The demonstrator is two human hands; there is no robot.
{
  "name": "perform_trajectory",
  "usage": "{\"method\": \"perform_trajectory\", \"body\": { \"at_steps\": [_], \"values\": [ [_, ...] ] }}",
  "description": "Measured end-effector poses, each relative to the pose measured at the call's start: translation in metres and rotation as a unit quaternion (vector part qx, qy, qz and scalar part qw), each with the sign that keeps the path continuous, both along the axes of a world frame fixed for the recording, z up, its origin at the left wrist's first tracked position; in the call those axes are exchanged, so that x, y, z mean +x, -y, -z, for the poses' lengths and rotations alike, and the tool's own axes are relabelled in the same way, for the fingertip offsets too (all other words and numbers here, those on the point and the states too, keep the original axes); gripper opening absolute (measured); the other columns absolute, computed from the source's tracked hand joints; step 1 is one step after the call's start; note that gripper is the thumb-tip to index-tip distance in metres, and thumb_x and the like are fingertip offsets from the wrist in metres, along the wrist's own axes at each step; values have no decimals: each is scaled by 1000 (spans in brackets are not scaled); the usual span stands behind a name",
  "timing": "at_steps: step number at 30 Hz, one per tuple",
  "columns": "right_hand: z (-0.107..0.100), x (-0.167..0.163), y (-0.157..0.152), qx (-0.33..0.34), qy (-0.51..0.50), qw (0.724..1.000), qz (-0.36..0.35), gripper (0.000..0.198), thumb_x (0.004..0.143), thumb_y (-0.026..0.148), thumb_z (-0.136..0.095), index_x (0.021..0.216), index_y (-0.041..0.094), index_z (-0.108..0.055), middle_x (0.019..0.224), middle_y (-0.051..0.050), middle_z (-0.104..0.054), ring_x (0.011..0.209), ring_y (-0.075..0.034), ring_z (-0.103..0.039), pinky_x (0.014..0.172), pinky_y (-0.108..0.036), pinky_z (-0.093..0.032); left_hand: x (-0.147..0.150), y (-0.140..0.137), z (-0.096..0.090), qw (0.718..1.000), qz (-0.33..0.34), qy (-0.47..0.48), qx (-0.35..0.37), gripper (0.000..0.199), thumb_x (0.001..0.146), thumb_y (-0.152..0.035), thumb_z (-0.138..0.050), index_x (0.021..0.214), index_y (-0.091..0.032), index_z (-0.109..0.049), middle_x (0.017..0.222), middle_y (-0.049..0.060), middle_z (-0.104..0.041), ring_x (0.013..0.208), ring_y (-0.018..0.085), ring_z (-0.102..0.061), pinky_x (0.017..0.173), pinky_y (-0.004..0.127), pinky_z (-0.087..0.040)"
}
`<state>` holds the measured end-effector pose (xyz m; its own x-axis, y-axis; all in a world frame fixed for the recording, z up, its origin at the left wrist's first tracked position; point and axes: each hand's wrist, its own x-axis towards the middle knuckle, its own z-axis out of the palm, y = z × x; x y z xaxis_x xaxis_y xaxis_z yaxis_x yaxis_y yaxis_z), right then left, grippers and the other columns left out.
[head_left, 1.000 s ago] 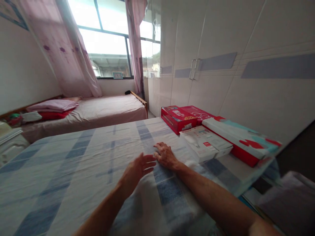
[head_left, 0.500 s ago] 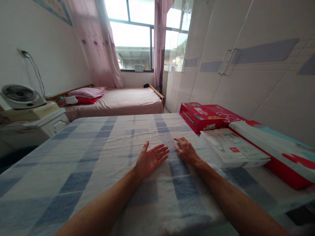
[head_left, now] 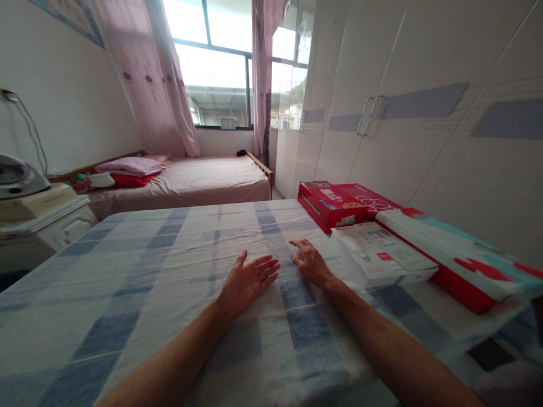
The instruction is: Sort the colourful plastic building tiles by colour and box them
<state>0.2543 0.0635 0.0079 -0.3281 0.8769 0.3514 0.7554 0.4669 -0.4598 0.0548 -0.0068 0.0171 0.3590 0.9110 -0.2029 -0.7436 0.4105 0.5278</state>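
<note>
My left hand (head_left: 250, 280) is over the blue-and-white checked bed sheet (head_left: 169, 271), palm turned up and inward, fingers stretched out, with nothing in it. To its right, my right hand (head_left: 311, 262) has its back toward me. Its index finger points left and the other fingers curl slightly, apart from one another; no object shows in it. A small gap separates the two hands. Whether either one rests on the sheet I cannot tell. Nearest to my right hand is a flat white box (head_left: 382, 251) with a red label.
A red box (head_left: 333, 204) lies behind the white one, and a long red, white and teal package (head_left: 449, 254) lies to the right. Beyond stand a pink-covered bed (head_left: 207, 178) and a white wardrobe (head_left: 382, 152). A fan (head_left: 21, 178) sits on a cabinet at left.
The view has swung a little to the right, so the room and both hands appear shifted left. The hands keep almost the same pose, and nothing has been picked up.
</note>
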Motion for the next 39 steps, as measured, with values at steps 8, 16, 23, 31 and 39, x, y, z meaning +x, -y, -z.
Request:
{"method": "perform_trajectory", "body": {
  "at_steps": [8,16,23,31,39],
  "values": [
    [-35,18,7,71,-12,994,79,42,83,23,-45,123,15,-50,123,-11,-53,116,-21,-46,99,-36,-36,0,3,-4,999,-6,-33,-2,47,92,-41,-40,102,-2,-63,108,21,-65,108,27,-59,97,36,-44],
    [-51,101,49,185,101,947,241,64,80,52,-50,133,17,-39,135,-14,-41,127,-30,-32,100,-48,-31,1,4,-3,999,-5,-43,4,48,92,-41,-39,98,-2,-65,107,22,-66,106,27,-60,96,36,-45],
    [-14,140,81,153,126,916,349,90,71,67,-51,141,18,-23,142,-18,-30,128,-35,-30,92,-52,-38,1,3,-2,999,-7,-50,10,48,92,-40,-38,97,-1,-65,109,23,-65,106,28,-60,95,36,-46],
    [-6,132,88,153,135,898,391,85,75,56,-52,143,19,-17,140,-21,-32,119,-35,-42,88,-52,-39,1,2,1,998,-7,-60,19,45,91,-39,-42,99,-1,-65,108,23,-65,105,28,-61,95,36,-46],
    [-7,119,85,185,154,890,388,70,79,39,-48,140,17,-23,136,-19,-39,116,-31,-45,89,-48,-36,2,1,0,998,-6,-63,20,46,92,-40,-40,97,-2,-66,105,21,-67,103,27,-62,94,36,-47]
  ]
}}
